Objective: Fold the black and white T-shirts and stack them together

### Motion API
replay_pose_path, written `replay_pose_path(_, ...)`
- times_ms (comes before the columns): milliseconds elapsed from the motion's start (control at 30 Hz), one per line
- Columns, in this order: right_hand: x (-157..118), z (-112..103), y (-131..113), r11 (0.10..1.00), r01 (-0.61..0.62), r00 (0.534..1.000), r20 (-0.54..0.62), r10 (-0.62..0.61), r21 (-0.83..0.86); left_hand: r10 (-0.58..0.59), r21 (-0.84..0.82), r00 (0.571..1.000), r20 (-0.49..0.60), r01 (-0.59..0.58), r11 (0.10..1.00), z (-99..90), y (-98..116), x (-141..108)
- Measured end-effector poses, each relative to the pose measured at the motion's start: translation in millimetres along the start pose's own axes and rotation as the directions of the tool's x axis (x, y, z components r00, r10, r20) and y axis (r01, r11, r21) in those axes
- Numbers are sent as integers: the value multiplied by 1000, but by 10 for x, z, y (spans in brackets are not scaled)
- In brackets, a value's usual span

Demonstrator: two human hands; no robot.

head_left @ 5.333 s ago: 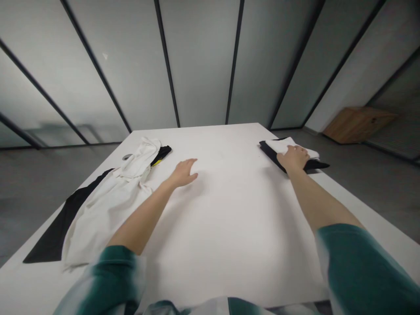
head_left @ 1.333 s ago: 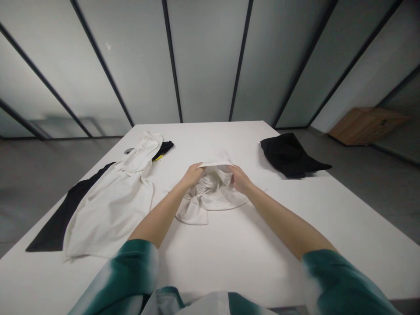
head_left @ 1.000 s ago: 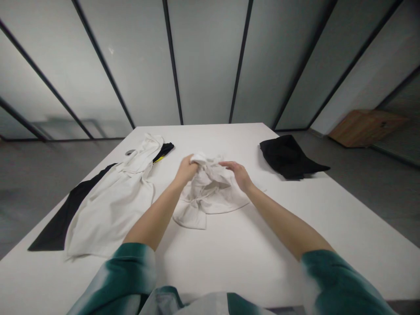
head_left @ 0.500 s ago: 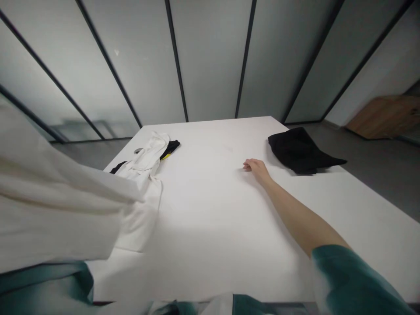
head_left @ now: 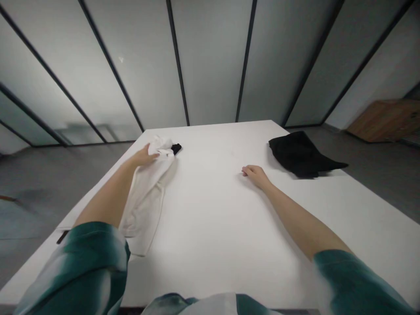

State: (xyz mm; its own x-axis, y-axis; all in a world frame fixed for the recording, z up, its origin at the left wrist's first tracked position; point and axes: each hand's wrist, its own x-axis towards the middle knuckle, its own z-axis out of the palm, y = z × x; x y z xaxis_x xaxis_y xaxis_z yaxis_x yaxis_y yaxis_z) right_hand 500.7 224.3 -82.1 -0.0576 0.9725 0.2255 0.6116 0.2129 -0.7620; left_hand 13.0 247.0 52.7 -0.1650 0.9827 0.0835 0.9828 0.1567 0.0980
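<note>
My left hand (head_left: 147, 155) rests at the far end of a white garment (head_left: 144, 197) lying rumpled along the left side of the table. Its thumb and fingers are spread apart against the bunched cloth, though some fingertips are hidden. A small black piece of cloth (head_left: 176, 148) sticks out from under the white fabric. My right hand (head_left: 254, 174) is closed, fingers curled in and resting on the bare tabletop with nothing visible in it. To its right lies a folded black garment (head_left: 300, 155).
The white table (head_left: 210, 218) fills most of the view. A small dark object (head_left: 62, 236) lies near its left edge, beside my sleeve. Behind the table stand frosted glass panels (head_left: 213, 61), with a wooden panel (head_left: 383, 118) at the far right.
The white cloth that hung large at the left has come down onto the pile. My left hand, hidden before, now shows there. My right hand has hardly moved.
</note>
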Motion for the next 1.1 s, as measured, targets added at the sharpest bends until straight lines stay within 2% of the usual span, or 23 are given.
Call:
replay_pose_path(67, 3, 0, 2, 1000, -2, 1000, 9, 2, -13, -59, 102, 987, 147, 44, 994, 384, 155, -140)
replay_pose_path(167, 3, 34, 16, 999, -3, 1000, 10, 3, -34, -76, 166, 996, 40, 69, 984, 818, 500, -351)
replay_pose_path(233, 1, 65, 18, 999, -3, 1000, 1, 3, -39, 14, 131, 1000, -5, -13, 991, 986, 804, -463)
replay_pose_path(300, 6, 66, 3, 999, 7, 999, -46, -9, -39, 134, 64, 991, -4, -134, 989, 1102, 1136, -558)
replay_pose_path(367, 32, -3, -24, 997, 39, 988, -149, -50, -73, 225, -17, 974, 10, -225, 974, 1212, 1440, -649)
replay_pose_path(467, 109, -269, -40, 969, 34, 929, -350, -121, -245, 300, -103, 954, 2, -298, 949, 1373, 1730, -764)
replay_pose_path(567, 192, -627, 37, 891, -145, 865, -492, -97, -430, 327, -160, 944, -41, -329, 931, 1470, 1792, -814)
replay_pose_path(667, 248, -928, 217, 765, -363, 834, -552, 12, -532, 339, -207, 937, -82, -349, 914, 1486, 1748, -818)
replay_pose_path(767, 283, -1159, 420, 652, -535, 812, -539, 222, -537, 344, -197, 935, -83, -354, 914, 1464, 1724, -821)
replay_pose_path(833, 309, -1292, 510, 610, -615, 776, -522, 355, -500, 348, -185, 935, -71, -355, 916, 1448, 1733, -829)
replay_pose_path(867, 328, -1349, 529, 607, -636, 759, -529, 380, -476, 348, -183, 935, -68, -354, 917, 1442, 1742, -833)
replay_pose_path(933, 383, -1425, 507, 650, -627, 744, -579, 335, -429, 339, -184, 938, -69, -346, 920, 1435, 1761, -838)
replay_pose_path(1000, 451, -1418, 402, 733, -549, 747, -630, 214, -402, 326, -186, 942, -78, -335, 924, 1437, 1777, -838)
replay_pose_path(1100, 524, -1203, 119, 868, -352, 785, -616, 70, -351, 317, -201, 942, -108, -333, 921, 1449, 1790, -837)
